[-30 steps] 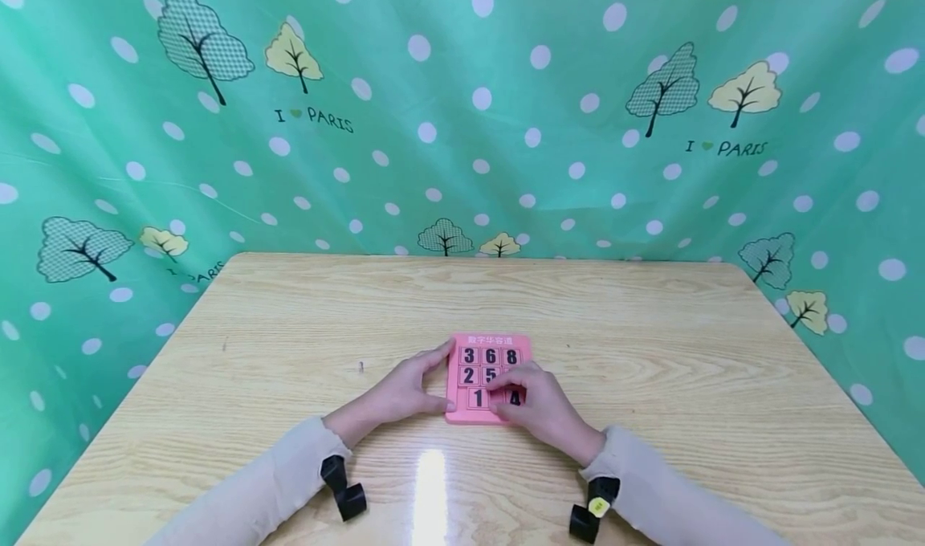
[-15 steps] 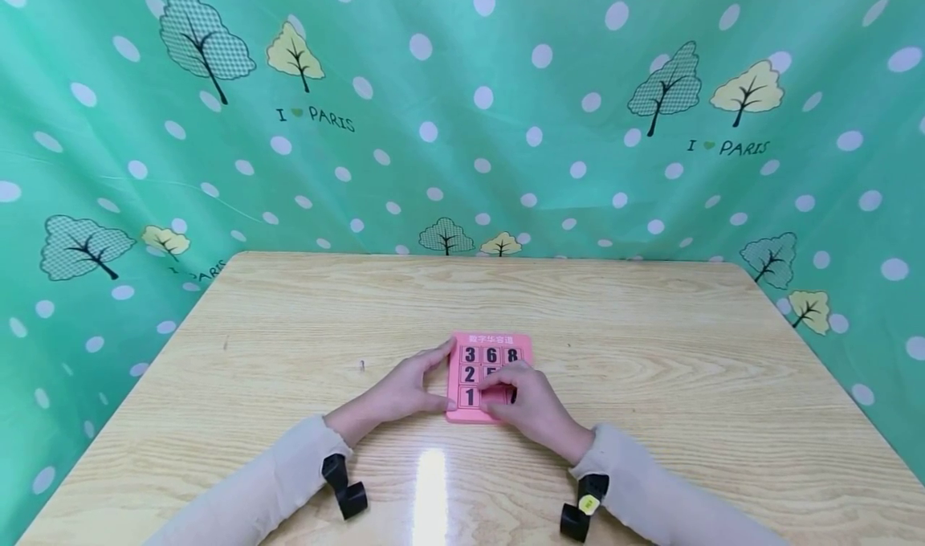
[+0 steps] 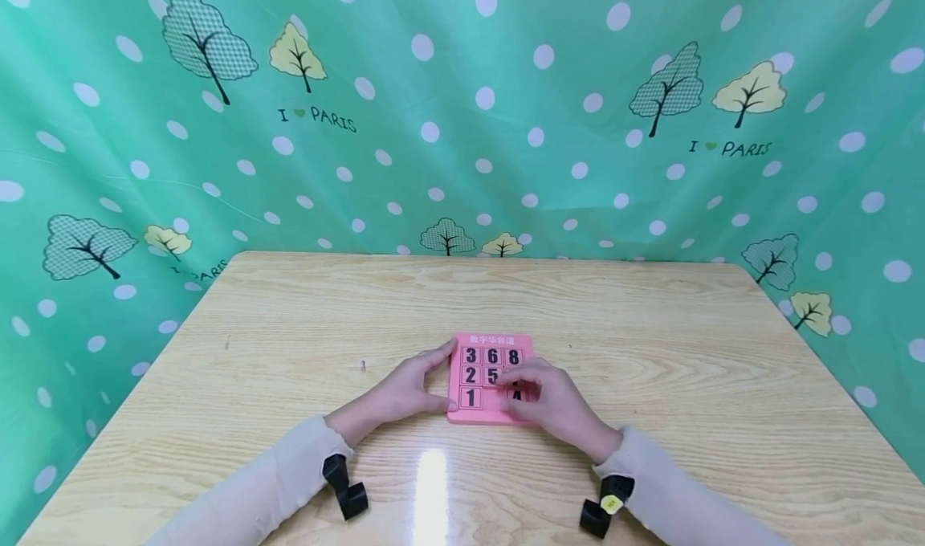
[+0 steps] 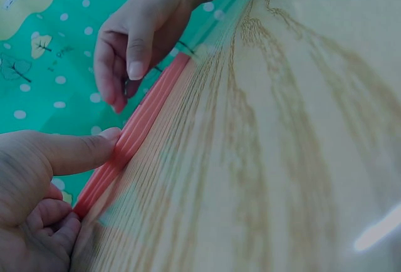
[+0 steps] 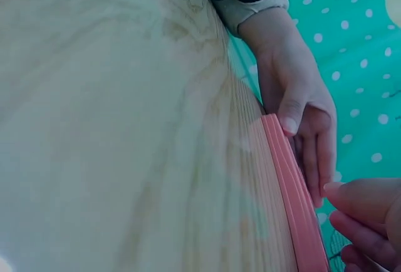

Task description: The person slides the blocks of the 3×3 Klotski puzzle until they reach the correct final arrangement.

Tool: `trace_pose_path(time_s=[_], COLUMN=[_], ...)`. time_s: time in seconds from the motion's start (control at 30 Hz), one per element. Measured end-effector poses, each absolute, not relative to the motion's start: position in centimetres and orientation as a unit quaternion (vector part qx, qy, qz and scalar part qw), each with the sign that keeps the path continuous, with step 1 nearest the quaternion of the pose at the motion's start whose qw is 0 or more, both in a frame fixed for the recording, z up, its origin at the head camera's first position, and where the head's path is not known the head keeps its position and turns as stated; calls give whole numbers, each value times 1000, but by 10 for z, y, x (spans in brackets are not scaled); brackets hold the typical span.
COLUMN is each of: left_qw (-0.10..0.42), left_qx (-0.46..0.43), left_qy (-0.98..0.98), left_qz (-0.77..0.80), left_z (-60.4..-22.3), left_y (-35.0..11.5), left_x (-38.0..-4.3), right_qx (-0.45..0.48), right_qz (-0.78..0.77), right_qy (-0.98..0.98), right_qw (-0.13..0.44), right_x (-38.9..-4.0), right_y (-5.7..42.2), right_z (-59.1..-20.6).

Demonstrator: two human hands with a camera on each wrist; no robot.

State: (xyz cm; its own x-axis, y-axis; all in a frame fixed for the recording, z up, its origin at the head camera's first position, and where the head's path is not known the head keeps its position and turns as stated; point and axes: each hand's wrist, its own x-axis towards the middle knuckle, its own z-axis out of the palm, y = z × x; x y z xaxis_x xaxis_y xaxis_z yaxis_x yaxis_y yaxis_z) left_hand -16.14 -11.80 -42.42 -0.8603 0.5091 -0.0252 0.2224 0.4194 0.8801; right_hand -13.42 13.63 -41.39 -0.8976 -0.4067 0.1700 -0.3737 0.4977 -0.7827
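Holding the puzzle (image 3: pixel 494 401) by its left edge with the left hand (image 3: pixel 405 387), below the middle of the head view. Spreading thumb and forefinger wide there, from the puzzle's lower left to its upper left corner. Lying flat on the table (image 3: pixel 289 329), with white lettering along the upper rim. Arching the right hand (image 3: pixel 555 401) over the puzzle's right side, with thumb and forefinger bent and a narrow gap between their tips. Cannot tell whether touching tile 4 (image 3: pixel 517 395), partly covered at the lower right of the grid. Can read 3 (image 3: pixel 471 356), 6 (image 3: pixel 493 356) and 8 (image 3: pixel 514 356) along the top row, 2 (image 3: pixel 470 376) and 5 (image 3: pixel 492 376) in the middle row, and 1 (image 3: pixel 470 398) at the lower left, with bare pink between 1 and 4. Cannot read the middle row's right-hand tile, mostly hidden by the fingers.

In the left wrist view, touching the puzzle's side with the left thumb, left of centre.

Wearing pale sleeves (image 3: pixel 246 486) and black wrist cameras (image 3: pixel 352 499) in the lower left and lower right of the head view. Hung behind with a green curtain (image 3: pixel 390 169), dotted white and printed with trees, across the upper frame. Shining in a bright streak on the table at bottom centre.
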Motion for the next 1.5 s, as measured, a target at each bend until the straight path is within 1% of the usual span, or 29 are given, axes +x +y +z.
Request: trace_pose_path(time_s=[0.23, 0.5, 0.7, 0.93, 1.23, 1.5], left_qw=[147, 149, 146, 150, 149, 149], left_qx=[218, 217, 211, 206, 216, 220], left_qy=[824, 822, 829, 827, 828, 827], left_qz=[502, 505, 497, 501, 496, 496], left_z=[-425, -425, -422, -409, -424, -424], left_y=[-118, -118, -117, -112, -117, -117], left_x=[-161, -161, -159, -153, -160, -161], right_qx=[-215, -183, -175, -159, -150, -136], right_qz=[-450, -437, -430, -431, -430, -430], right_qy=[867, 880, 886, 888, 890, 892], right_qw=[12, 9, 8, 11, 8, 11], right_x=[-132, -128, -129, -128, -127, -128], right_y=[153, 164, 166, 165, 165, 162], right_z=[-416, -417, -418, -418, -421, -421])
